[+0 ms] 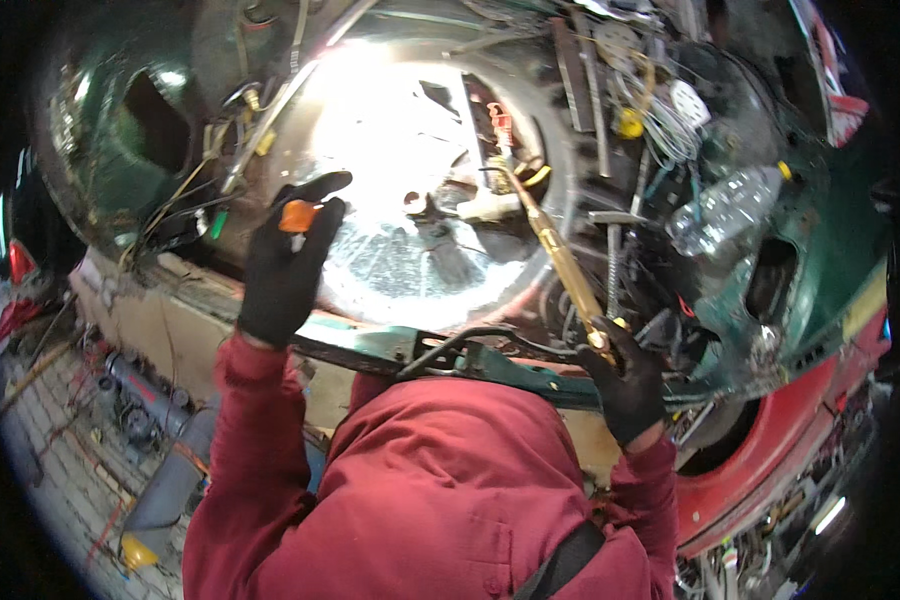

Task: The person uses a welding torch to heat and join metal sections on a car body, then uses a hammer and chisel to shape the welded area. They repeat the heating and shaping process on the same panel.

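My left hand (280, 270), in a black glove, is closed round a small orange object (298, 215) above the left rim of a round metal well (395, 265). Too little of that object shows to tell its kind. In my black-gloved right hand (627, 385) I grip the near end of a long brass gas torch (560, 265). Its thin bent tip points away from me, over the well's right side. A dark hose (470, 340) runs along the near edge toward my right hand. Strong glare hides the far left part of the well.
Metal bars (573, 75), a bundle of pale cable (670, 135) and a clear plastic bottle (730, 212) with a yellow cap lie right of the well. Red pliers-like handles (500, 122) show inside it. Green car bodywork (820, 270) surrounds everything. Tools litter the paved floor (45, 450) at left.
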{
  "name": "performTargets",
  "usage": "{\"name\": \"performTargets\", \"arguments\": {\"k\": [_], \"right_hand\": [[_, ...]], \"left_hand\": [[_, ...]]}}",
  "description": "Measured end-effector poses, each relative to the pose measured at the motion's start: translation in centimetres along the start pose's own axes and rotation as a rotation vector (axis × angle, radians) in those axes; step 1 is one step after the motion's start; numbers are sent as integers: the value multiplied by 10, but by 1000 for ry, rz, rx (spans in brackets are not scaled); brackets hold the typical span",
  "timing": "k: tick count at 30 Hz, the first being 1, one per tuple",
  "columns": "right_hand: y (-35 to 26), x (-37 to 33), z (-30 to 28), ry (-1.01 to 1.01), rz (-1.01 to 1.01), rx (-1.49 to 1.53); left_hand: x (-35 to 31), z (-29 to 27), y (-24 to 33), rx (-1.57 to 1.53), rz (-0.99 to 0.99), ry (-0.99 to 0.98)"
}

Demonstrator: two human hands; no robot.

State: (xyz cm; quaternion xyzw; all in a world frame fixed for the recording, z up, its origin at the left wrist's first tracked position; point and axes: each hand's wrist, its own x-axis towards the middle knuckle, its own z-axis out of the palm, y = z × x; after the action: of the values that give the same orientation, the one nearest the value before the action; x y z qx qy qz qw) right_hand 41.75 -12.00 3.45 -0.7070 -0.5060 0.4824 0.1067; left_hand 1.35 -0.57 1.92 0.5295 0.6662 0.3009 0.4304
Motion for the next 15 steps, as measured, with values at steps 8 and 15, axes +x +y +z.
{"name": "performTargets", "arguments": {"k": [8, 15], "right_hand": [[24, -15, 9, 68, -59, -125], [23, -28, 20, 84, -69, -147]], "left_hand": [[-19, -14, 75, -394, 585, -47], [-42, -31, 103, -821, 727, -23]]}}
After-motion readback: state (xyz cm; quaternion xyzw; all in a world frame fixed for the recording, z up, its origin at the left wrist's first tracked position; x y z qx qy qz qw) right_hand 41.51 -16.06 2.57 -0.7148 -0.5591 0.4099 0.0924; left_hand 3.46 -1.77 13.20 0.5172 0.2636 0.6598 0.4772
